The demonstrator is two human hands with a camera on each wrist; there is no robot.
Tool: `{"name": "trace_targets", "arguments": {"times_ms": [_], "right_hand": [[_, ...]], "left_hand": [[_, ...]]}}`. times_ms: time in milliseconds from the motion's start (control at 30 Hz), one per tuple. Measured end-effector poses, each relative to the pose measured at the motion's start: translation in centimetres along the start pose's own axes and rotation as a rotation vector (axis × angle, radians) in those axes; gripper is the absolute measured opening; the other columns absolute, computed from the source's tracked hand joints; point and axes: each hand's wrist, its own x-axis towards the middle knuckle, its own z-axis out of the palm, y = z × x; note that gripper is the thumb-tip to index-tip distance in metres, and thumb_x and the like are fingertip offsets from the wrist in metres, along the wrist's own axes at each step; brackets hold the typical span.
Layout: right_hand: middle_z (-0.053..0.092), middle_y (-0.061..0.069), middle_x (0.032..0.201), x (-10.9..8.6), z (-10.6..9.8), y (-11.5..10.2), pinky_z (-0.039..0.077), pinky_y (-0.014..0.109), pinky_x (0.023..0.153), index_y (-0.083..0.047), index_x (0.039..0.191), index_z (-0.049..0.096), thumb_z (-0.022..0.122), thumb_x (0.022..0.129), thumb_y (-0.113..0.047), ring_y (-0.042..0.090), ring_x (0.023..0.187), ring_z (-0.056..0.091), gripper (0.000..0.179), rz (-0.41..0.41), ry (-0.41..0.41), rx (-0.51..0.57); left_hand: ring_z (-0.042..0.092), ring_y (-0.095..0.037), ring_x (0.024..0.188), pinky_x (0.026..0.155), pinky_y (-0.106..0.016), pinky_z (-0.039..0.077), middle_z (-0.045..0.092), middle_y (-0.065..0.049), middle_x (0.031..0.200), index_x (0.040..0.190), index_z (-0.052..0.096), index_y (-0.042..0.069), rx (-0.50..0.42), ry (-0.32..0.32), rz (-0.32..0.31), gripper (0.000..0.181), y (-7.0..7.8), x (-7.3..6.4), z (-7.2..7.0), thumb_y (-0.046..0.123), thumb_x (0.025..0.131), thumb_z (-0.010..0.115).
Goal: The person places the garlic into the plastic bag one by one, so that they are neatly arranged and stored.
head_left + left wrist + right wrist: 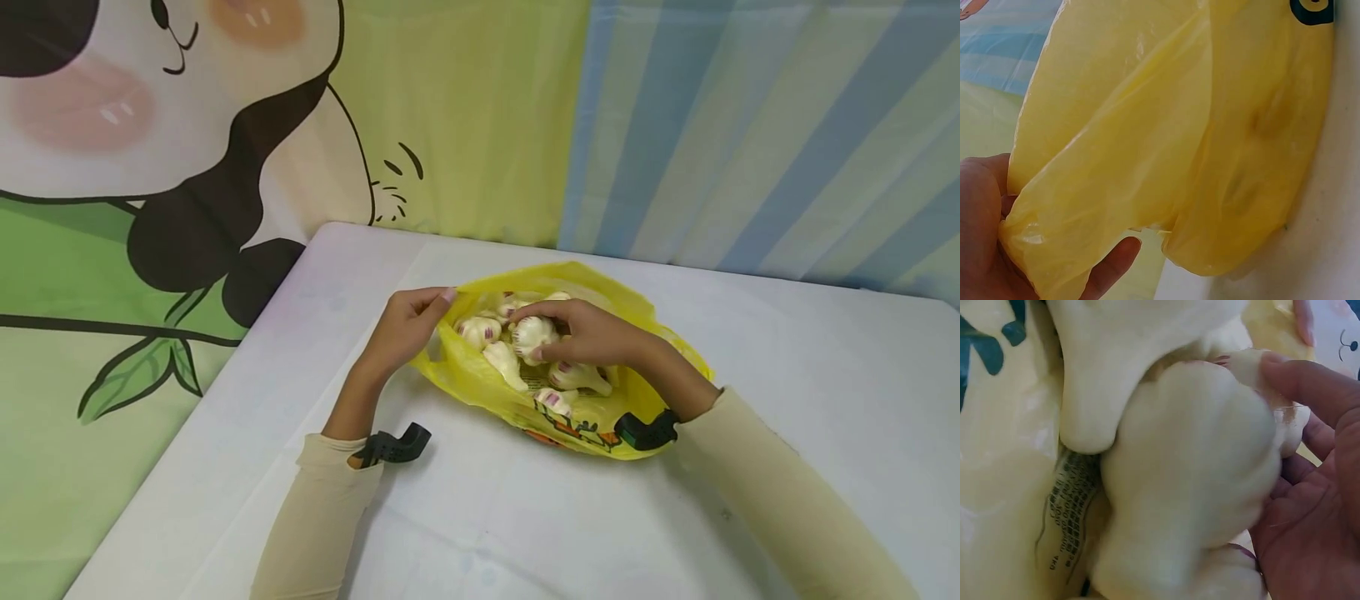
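A yellow plastic bag (480, 393) lies on the table with its mouth spread, several white, purple-streaked garlic bulbs (478, 332) inside. At the bag's left end my left hand (408, 327) pinches the rim; in the left wrist view, plastic (1116, 162) bunches between thumb and fingers. Reaching in from the right, my right hand (596, 333) holds one garlic bulb (535, 337) between thumb and fingers, over the others. The right wrist view has another bulb (1191, 450) large in front, partly covering the fingers and the held bulb.
The white-covered table (480, 517) extends around the bag. Behind it hangs a curtain (465, 125) with a panda print and blue stripes. Black wrist mounts (401, 443) sit on both forearms, the right one overlapping the bag's front edge.
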Motion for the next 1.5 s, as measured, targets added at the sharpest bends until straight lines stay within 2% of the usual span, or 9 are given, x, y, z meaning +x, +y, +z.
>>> {"name": "trace_targets", "arguments": {"times_ms": [67,167,333,533,800,1000,1167,1333,1500], "right_hand": [[0.052,0.006,0.136,0.1,0.2,0.0,0.046,0.037,0.071,-0.016,0.141,0.053,0.068,0.092,-0.016,0.019,0.073,0.054,0.051,-0.016,0.004,-0.046],[0.045,0.008,0.147,0.2,0.4,0.0,0.045,0.038,0.075,-0.013,0.142,0.053,0.069,0.091,-0.014,0.019,0.078,0.054,0.053,-0.036,0.013,-0.107],[0.042,0.009,0.148,0.2,0.7,0.3,0.045,0.043,0.091,-0.013,0.146,0.047,0.069,0.091,-0.018,0.022,0.116,0.052,0.059,-0.011,0.018,-0.170],[0.044,0.005,0.146,0.0,0.9,0.3,0.038,0.048,0.102,-0.015,0.143,0.051,0.064,0.094,-0.024,0.025,0.132,0.042,0.052,-0.010,0.041,-0.193],[0.052,0.010,0.138,-1.1,0.5,-0.3,0.041,0.048,0.098,-0.008,0.139,0.053,0.062,0.097,-0.025,0.026,0.121,0.050,0.047,-0.019,0.098,-0.166],[0.050,0.018,0.139,-2.0,0.4,-0.2,0.040,0.047,0.102,0.000,0.142,0.047,0.061,0.098,-0.017,0.030,0.126,0.049,0.049,-0.064,0.146,-0.051],[0.051,0.018,0.137,-3.0,0.1,-0.2,0.040,0.046,0.102,0.002,0.140,0.047,0.057,0.099,-0.011,0.031,0.126,0.049,0.045,-0.085,0.212,0.027],[0.054,0.019,0.133,-4.1,-0.4,-0.3,0.045,0.038,0.098,0.001,0.142,0.045,0.056,0.100,-0.009,0.031,0.122,0.052,0.045,-0.098,0.293,0.058],[0.056,0.019,0.129,-5.5,-0.9,-0.3,0.048,0.028,0.092,0.003,0.140,0.047,0.054,0.099,-0.003,0.033,0.118,0.055,0.042,-0.153,0.359,0.077]], "left_hand": [[0.058,-0.019,0.115,0.097,-0.040,0.045,0.067,-0.008,0.119,0.119,0.070,0.005,0.002,0.001,0.004,0.041,0.0,0.0,0.0,0.038,0.101,0.053],[0.058,-0.018,0.115,0.097,-0.039,0.045,0.067,-0.007,0.119,0.119,0.070,0.006,0.005,0.000,0.008,0.041,0.0,0.0,0.0,0.038,0.101,0.053],[0.058,-0.016,0.116,0.097,-0.038,0.045,0.067,-0.006,0.118,0.119,0.071,0.007,0.003,-0.003,0.006,0.041,-0.1,0.1,0.0,0.039,0.101,0.053],[0.057,-0.017,0.116,0.098,-0.038,0.044,0.067,-0.006,0.119,0.119,0.070,0.006,0.007,-0.002,-0.003,0.041,-0.1,0.0,0.1,0.039,0.101,0.053],[0.057,-0.018,0.117,0.099,-0.039,0.044,0.066,-0.006,0.120,0.120,0.070,0.007,0.016,0.001,-0.004,0.041,-0.1,0.0,-0.1,0.039,0.101,0.053],[0.056,-0.018,0.118,0.100,-0.040,0.043,0.066,-0.005,0.120,0.121,0.070,0.008,0.021,0.002,-0.017,0.043,-0.1,0.0,-0.1,0.041,0.101,0.052],[0.056,-0.019,0.119,0.100,-0.041,0.043,0.066,-0.006,0.121,0.121,0.070,0.007,0.019,-0.002,-0.023,0.043,-0.1,0.2,0.0,0.040,0.101,0.052],[0.055,-0.020,0.119,0.100,-0.042,0.043,0.065,-0.008,0.122,0.121,0.069,0.005,0.015,-0.016,-0.009,0.041,0.0,0.3,0.1,0.038,0.101,0.053],[0.055,-0.017,0.119,0.099,-0.040,0.043,0.065,-0.006,0.122,0.122,0.069,0.007,0.027,-0.013,-0.018,0.042,0.2,0.0,0.0,0.040,0.101,0.053]]}}
